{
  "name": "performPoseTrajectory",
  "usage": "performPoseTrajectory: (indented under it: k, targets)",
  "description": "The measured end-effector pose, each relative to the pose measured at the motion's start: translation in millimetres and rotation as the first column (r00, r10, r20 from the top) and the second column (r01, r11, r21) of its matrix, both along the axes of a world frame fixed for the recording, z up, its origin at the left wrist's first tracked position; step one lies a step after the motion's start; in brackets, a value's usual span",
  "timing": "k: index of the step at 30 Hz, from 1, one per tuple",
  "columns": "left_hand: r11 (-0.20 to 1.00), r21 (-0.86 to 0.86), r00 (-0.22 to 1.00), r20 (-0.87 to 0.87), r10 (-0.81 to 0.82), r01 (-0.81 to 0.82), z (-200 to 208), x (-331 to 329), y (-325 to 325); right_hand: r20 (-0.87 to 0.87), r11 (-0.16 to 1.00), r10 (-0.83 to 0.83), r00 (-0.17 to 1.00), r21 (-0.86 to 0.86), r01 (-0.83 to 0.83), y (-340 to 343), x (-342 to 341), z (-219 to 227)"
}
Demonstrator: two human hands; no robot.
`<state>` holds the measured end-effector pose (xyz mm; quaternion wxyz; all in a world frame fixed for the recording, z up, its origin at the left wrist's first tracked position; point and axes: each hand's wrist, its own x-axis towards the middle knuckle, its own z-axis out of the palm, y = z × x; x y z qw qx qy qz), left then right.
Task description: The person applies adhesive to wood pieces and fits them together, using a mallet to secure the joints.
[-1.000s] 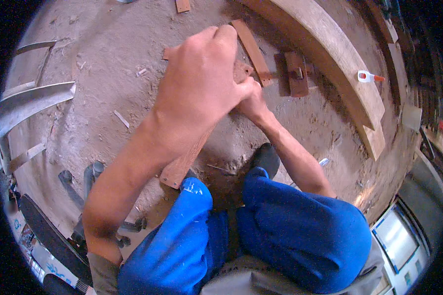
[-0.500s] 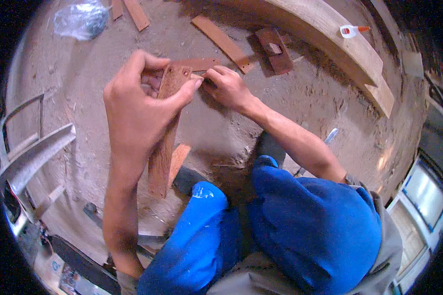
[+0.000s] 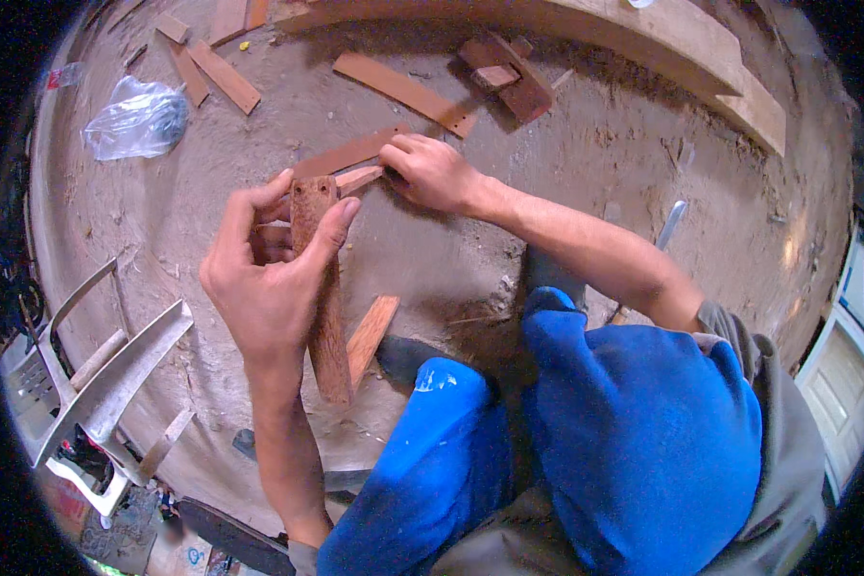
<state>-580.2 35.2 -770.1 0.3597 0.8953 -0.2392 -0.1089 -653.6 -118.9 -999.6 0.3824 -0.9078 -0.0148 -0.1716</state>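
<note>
My left hand (image 3: 274,278) grips a reddish-brown wooden slat (image 3: 326,317) between thumb and fingers. Two small holes show near the slat's far end. From beside that end, a short pale strip of wood (image 3: 360,179) reaches across to my right hand (image 3: 432,175), whose fingers are closed in a pinch on its tip. How the strip meets the slat is hidden behind my left thumb. Just beyond, a brown slat (image 3: 355,149) lies on the dirt floor. Nearer my knee, a shorter orange-brown wood piece (image 3: 372,331) sits partly behind the held slat.
A wooden hand plane (image 3: 523,91) and a drilled slat (image 3: 403,93) lie ahead on the dirt floor, before a long thick timber (image 3: 643,43). More wood pieces (image 3: 223,77) and a clear plastic bag (image 3: 139,120) are far left. Handsaws (image 3: 115,374) stand at the left.
My right hand has drawn slightly away from the slat's end, so more of the pale strip shows between the hands. The whole view has shifted, showing more floor at the left.
</note>
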Motion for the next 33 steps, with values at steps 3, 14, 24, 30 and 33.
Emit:
performPoseTrajectory:
  k: [3,14,24,30,33]
  targets:
    - [1.0,0.022,1.0,0.011,-0.001,0.001,1.0,-4.0,-3.8,-0.015,1.0,-0.013,1.0,-0.004,0.013,-0.5,-1.2,1.5]
    - [0.985,-0.107,0.967,0.234,-0.105,0.133,-21.4,0.8,-4.1,0.012,1.0,0.001,1.0,0.009,-0.001,0.3,0.8,-3.2]
    - [0.977,-0.212,0.991,0.132,-0.003,0.032,-28.5,9.4,9.8,-0.038,0.999,0.031,0.999,-0.016,-0.031,0.9,1.5,-0.1]
    - [0.988,-0.134,0.976,0.212,-0.052,0.081,-25.3,8.5,9.2,-0.028,1.0,0.008,1.0,0.005,-0.008,1.2,2.3,-2.5]
    - [0.993,-0.114,0.985,0.173,-0.02,0.04,-25.3,7.9,10.2,-0.015,1.0,0.006,1.0,-0.011,-0.006,-0.1,2.8,-4.8]
